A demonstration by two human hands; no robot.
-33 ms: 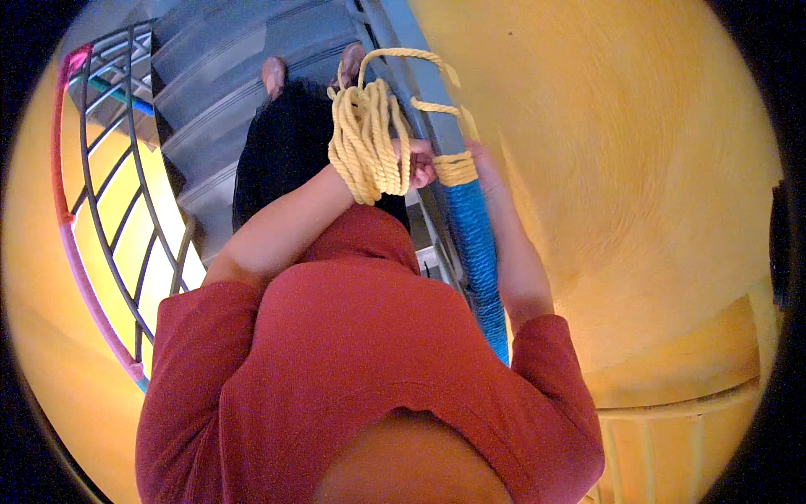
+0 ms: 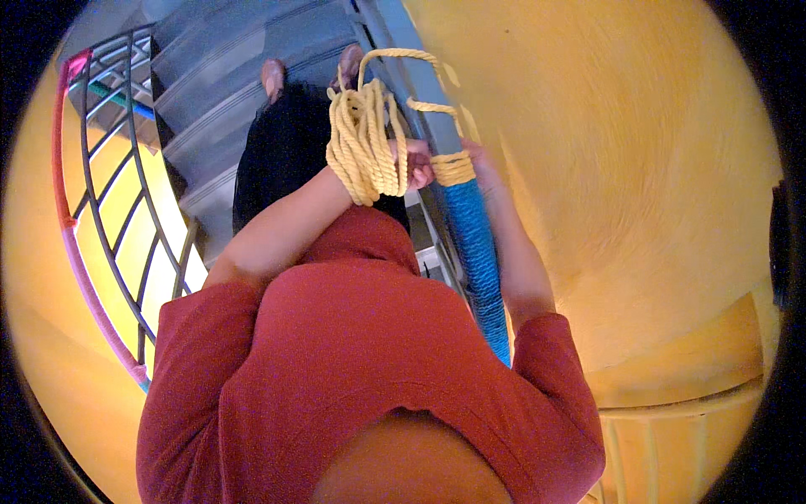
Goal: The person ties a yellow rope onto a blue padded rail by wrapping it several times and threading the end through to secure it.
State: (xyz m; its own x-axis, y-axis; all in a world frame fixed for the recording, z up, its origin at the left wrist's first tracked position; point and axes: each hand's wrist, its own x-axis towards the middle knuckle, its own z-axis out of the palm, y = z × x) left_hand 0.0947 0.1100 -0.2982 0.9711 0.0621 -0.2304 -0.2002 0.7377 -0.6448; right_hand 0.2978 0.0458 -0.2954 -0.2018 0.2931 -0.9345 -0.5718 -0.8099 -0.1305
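A thick coil of yellow rope (image 2: 367, 143) hangs looped around my left wrist. My left hand (image 2: 418, 164) is at the left side of a grey handrail (image 2: 428, 84), its fingers curled in beside several tight turns of yellow rope (image 2: 452, 169). Whatever those fingers hold is hidden. On the rail's far right side, my right hand (image 2: 483, 165) lies against the same turns, its fingers mostly out of sight. Nearer to me, blue cord (image 2: 472, 252) covers the rail. From the coil a strand arches over the rail, and another length crosses it just beyond the yellow turns.
Grey stairs (image 2: 214, 109) run beneath my feet. A curved dark metal railing (image 2: 138, 193) with a red, pink and purple wrapped edge stands at the left. A yellow wall (image 2: 621, 151) rises close along the handrail's right side.
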